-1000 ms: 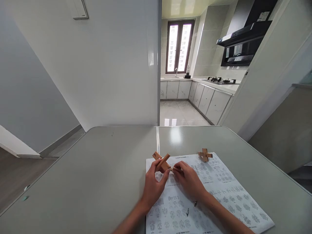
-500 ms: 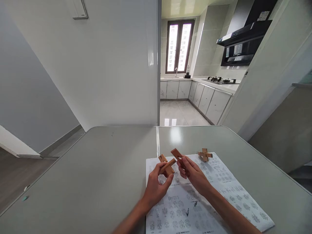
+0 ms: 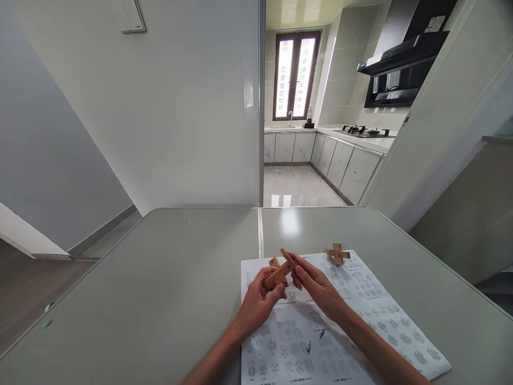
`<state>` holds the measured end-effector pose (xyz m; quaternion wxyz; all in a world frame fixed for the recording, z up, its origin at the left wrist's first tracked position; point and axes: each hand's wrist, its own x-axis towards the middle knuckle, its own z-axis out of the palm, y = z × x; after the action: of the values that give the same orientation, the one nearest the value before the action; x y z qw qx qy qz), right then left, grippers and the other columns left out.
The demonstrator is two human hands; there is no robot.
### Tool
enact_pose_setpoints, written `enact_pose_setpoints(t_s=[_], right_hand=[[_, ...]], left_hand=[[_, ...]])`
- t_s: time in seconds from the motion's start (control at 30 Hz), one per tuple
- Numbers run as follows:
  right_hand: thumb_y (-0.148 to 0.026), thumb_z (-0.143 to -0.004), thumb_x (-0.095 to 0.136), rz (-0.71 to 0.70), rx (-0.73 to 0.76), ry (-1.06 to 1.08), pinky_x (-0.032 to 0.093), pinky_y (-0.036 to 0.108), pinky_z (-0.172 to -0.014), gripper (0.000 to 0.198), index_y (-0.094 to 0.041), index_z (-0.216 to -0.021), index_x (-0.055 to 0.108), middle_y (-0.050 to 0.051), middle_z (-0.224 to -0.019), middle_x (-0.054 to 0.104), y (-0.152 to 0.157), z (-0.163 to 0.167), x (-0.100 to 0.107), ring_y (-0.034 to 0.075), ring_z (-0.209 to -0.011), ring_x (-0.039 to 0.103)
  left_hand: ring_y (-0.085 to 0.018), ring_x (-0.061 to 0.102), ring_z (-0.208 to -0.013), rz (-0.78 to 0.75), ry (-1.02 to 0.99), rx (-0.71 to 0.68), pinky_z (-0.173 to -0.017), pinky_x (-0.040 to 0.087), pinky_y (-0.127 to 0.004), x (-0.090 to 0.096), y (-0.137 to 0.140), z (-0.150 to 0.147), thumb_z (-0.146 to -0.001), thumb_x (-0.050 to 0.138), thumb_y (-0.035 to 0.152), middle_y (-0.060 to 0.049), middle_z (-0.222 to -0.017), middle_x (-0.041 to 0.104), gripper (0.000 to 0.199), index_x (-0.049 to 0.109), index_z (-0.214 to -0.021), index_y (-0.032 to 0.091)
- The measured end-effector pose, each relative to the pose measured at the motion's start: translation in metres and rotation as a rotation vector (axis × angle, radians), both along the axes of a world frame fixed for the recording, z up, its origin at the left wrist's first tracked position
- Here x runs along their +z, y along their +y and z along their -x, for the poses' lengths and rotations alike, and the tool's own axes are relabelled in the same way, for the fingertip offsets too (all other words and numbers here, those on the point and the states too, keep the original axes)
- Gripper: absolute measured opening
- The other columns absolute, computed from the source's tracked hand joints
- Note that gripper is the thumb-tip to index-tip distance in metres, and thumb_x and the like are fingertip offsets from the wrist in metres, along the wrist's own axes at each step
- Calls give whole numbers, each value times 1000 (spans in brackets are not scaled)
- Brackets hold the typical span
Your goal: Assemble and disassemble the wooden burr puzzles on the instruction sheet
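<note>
My left hand (image 3: 258,305) is closed around a small cluster of crossed wooden puzzle pieces (image 3: 278,274), held above a printed sheet (image 3: 288,337). Between the fingers of my right hand (image 3: 318,286) is a separate wooden puzzle piece (image 3: 286,255), tilted, its near end hidden by the fingers. That piece meets or overlaps the cluster in view; whether it is fitted in, I cannot tell. Beyond my right hand, another cross-shaped wooden puzzle cluster (image 3: 339,254) rests by the sheet's far edge. Rows of small diagrams and a few dark pen marks cover the paper.
The grey-green table (image 3: 168,289) has a pale seam down its middle. A small teal object (image 3: 47,324) lies near its left edge. Past the table, a doorway shows a kitchen with white cabinets (image 3: 340,160) and a gas hob (image 3: 364,131).
My right hand has moved slightly left, bringing its wooden piece against or over the cluster. My left hand has turned the cluster a little. The other cluster stays where it was.
</note>
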<state>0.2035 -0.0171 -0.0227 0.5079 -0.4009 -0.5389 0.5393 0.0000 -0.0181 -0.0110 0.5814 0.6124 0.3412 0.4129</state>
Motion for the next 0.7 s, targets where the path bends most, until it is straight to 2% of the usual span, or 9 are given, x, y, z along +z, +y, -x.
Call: enact_pose_setpoints(t_s=[0.2,0.37,0.7], right_hand=[[-57,-102,49,-51,7,-119,45,37,-75,56,-28,-150,54,-1,-72,49,-1,-3,4,19,-71,45],[-57,-102,48,-90,15,-183,45,36,-72,54,-28,-147,57,2,-81,57,-3,-3,10,19,-71,47],[-59,-98,57,16,72,-42,45,37,-77,56,-27,-144,60,-1,-73,50,-2,-4,6,19,-72,46]], left_hand=[[-19,65,-85,4,1,-14,-85,51,-35,3,0,1,-96,64,45,-6,-92,70,39,55,-123,20],[-20,65,-85,-7,48,-12,-84,50,-34,7,-2,2,-95,66,47,-5,-90,70,39,58,-123,21],[-18,64,-86,24,-95,-56,-87,50,-36,1,-1,2,-96,66,43,-8,-102,67,39,53,-125,21]])
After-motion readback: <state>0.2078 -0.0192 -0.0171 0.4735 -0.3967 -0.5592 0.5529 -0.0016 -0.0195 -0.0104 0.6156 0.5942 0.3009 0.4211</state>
